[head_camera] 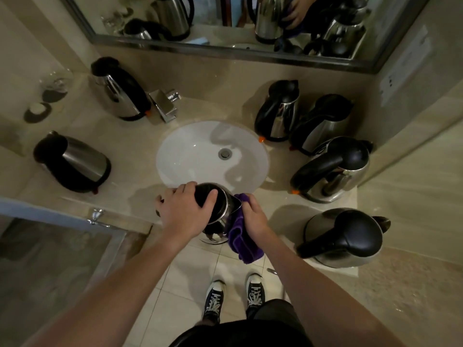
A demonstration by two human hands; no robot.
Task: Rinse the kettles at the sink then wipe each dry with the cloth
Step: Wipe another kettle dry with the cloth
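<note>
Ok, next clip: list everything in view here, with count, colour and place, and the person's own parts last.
held kettle: one, steel with black lid, at the counter's front edge
kettles on left of counter: two, steel and black, one by the tap, one nearer the front
kettles on right of counter: four, steel and black, two at the back, one in the middle, one at the front
cloth: one, purple, against the held kettle's side
sink: one, white, counter centre
tap: one, chrome, behind the sink
glass: one, clear, far left
mirror: one, on the wall behind
shoes: two, dark with white toes, on the floor tiles
left hand: grips the held kettle's top
right hand: holds the cloth against it
</note>
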